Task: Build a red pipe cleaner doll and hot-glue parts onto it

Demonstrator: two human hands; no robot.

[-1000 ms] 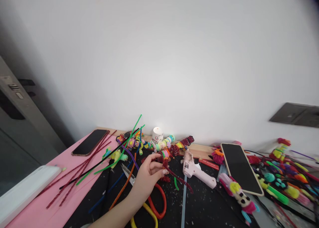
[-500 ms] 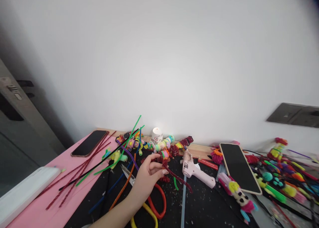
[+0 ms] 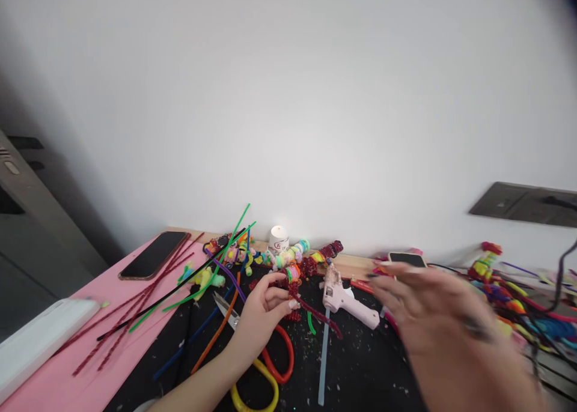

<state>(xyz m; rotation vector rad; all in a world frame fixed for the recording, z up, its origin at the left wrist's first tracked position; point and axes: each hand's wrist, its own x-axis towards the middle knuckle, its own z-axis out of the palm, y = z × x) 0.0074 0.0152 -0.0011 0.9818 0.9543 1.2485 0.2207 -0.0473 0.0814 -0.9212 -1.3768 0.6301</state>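
Note:
My left hand is closed, thumb and fingers pinching a dark red tinsel pipe-cleaner piece with a band of bright colours. One dark red stem trails from it to the right, towards the glue gun. Over the right side of the table my right hand is smeared by motion, so its fingers do not show clearly. The pale pink hot glue gun lies between my hands with a clear glue stick behind it. Scissors with red and yellow handles lie beneath my left wrist.
Left, a phone, a white box-like object and loose red pipe cleaners lie on a pink sheet. A paper cup stands by the wall among pipe-cleaner figures. More coloured pieces and a second phone are right.
My right hand has come into view from the right, covering most of the second phone and the pink figure. My left hand keeps its hold on the red piece. The view has shifted slightly right.

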